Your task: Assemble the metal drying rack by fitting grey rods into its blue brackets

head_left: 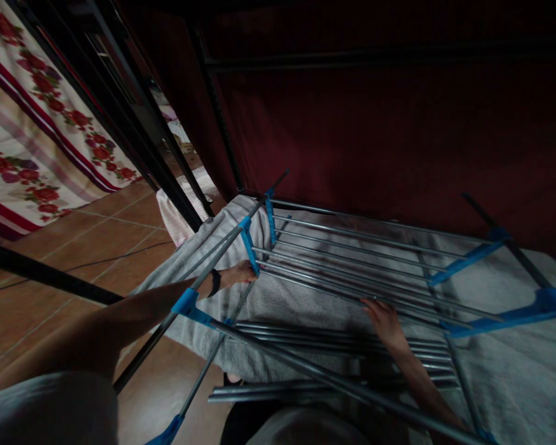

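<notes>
A rack of grey metal tubes with blue plastic brackets stands over a grey blanket [301, 303]. My left hand [243, 272], a dark band on its wrist, closes on the lower end of a blue bracket [249, 244] on the left side. Several parallel metal rods [352, 254] run from there to the blue brackets [491, 322] on the right. Toward the middle, my right hand [383, 320] has its fingers closed at the nearest of these rods; the fingertips are partly hidden. A thicker tube [315, 371] crosses in front of my right forearm.
Loose metal tubes [296, 337] lie bundled on the blanket close to me. A dark red cloth [375, 136] hangs behind the rack. Black metal posts [157, 123] and a floral cloth [41, 123] stand at left, over a tiled floor [106, 247] with a thin cable [120, 254].
</notes>
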`<state>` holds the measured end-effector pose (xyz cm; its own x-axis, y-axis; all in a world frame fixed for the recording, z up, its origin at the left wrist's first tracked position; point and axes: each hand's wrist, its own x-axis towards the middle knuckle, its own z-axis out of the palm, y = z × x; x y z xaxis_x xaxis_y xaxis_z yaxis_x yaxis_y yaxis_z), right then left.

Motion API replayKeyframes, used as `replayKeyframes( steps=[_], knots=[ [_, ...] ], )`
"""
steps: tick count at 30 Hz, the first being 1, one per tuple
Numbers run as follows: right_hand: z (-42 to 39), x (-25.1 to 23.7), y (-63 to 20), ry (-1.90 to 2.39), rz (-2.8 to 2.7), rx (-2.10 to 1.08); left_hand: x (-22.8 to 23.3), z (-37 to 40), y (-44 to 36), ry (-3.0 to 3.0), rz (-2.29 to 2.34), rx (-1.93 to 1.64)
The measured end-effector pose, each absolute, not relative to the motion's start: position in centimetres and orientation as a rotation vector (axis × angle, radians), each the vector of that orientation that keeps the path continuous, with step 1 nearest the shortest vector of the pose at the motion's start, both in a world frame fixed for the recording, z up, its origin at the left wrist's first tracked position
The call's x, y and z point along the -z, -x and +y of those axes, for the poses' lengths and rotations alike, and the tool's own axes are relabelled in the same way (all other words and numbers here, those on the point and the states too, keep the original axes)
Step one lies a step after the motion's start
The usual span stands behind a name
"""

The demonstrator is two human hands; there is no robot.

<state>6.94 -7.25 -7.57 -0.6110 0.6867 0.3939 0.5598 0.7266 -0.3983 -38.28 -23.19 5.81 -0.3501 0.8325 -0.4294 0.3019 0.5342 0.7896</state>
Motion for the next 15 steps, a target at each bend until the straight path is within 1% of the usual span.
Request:
replayKeyframes(
  steps=[10,15],
  knots=[
    [-7.3,8.1,-9.0,0.899,-2.346,-0.257,-4.7,-22.6,37.4,-0.955,1.775,-0.757],
    [-7.0,8.2,-9.1,0.905,-2.362,-0.260,-5.2,-22.6,36.5,-1.002,1.853,-0.754]
  ],
)
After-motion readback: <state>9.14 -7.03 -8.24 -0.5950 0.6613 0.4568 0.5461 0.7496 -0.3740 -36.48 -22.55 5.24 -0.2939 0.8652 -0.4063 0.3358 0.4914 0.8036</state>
